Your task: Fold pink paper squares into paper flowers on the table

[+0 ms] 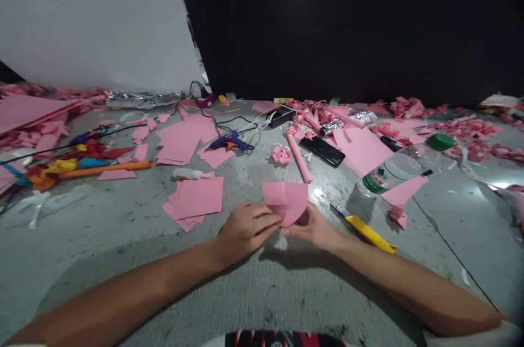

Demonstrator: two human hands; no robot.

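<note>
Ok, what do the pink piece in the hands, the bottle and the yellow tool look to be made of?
Pink piece: thin matte paper, judging by its crisp fold lines; both hands hold it. Bottle: clear, probably plastic, glossy, with a green cap, lying on its side. Yellow tool: likely a plastic-bodied utility knife, smooth finish; any blade is too small to tell.

The grey floor (pixel 286 292) bears pink paper sheets (pixel 196 197), a glue gun (pixel 230 142), phone (pixel 322 150), water bottle (pixel 403 166) and yellow knife (pixel 368 232).
</note>
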